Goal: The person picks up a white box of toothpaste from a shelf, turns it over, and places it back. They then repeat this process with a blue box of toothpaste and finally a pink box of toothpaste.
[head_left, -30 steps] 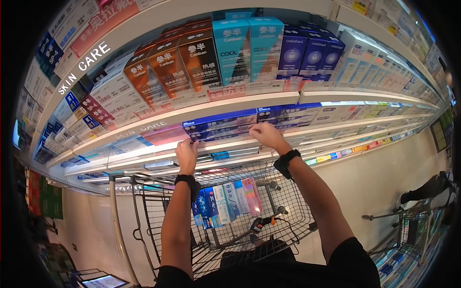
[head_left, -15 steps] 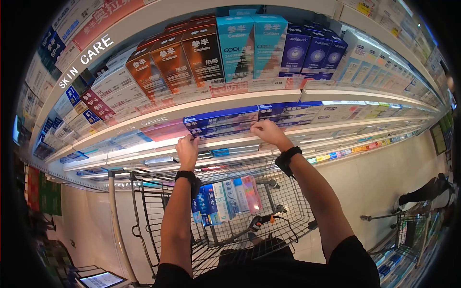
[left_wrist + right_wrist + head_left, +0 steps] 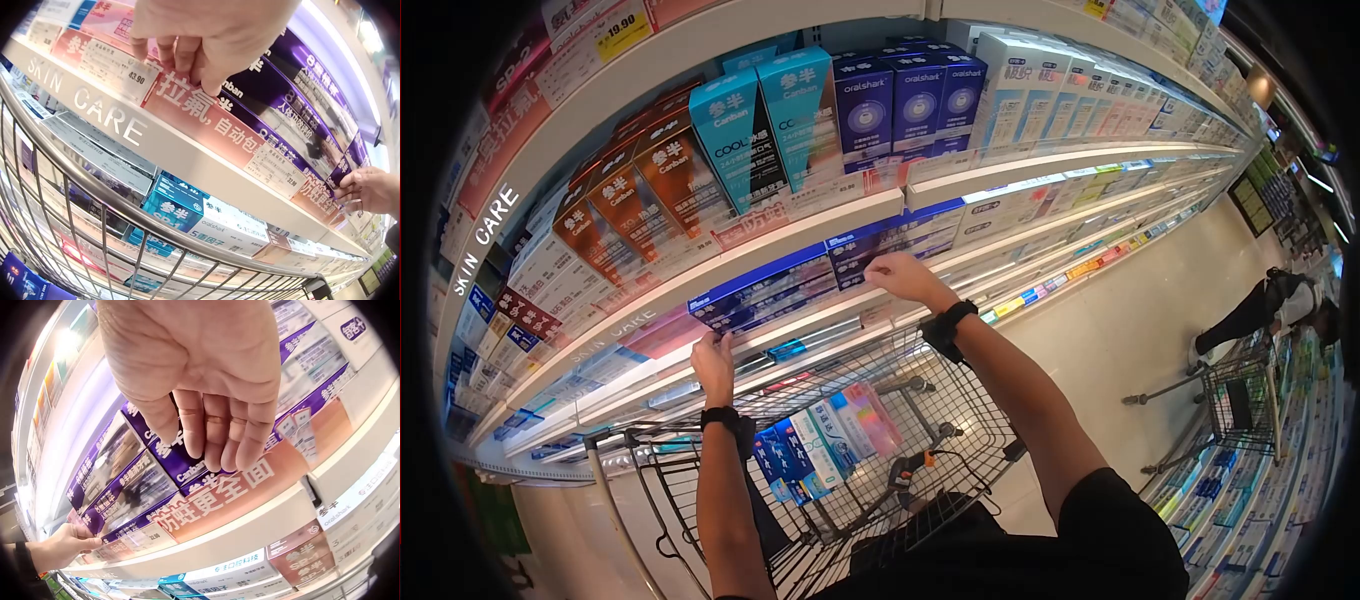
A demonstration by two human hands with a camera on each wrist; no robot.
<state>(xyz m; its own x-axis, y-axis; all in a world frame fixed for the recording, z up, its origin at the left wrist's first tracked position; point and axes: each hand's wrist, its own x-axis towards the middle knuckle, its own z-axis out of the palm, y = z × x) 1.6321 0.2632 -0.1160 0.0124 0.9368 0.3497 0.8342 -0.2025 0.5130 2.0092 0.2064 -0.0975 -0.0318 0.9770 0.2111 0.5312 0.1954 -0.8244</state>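
My left hand (image 3: 714,365) is at the lower left end of a stack of dark purple Canban boxes (image 3: 772,294). In the left wrist view its bent fingertips (image 3: 182,57) reach down to the box fronts, just behind the pink label strip (image 3: 187,103). Farther right, my right hand (image 3: 908,280) is in front of a neighbouring purple stack (image 3: 855,262). Its loosely bent fingers (image 3: 215,422) hang over the box fronts in the right wrist view, with nothing seen between them and the thumb.
A wire shopping cart (image 3: 960,400) stands below my arms, holding several blue, white and pink boxes (image 3: 825,440). Above, the shelf carries orange, teal Canban boxes (image 3: 730,140) and purple Oralshark boxes (image 3: 865,110). Another cart (image 3: 1245,405) stands on the right, near a person's legs (image 3: 1240,315).
The head view has turned, so the shelf and cart sit farther left. My right hand has shifted right past the joint between the purple stacks; my left hand stays at the left stack's end.
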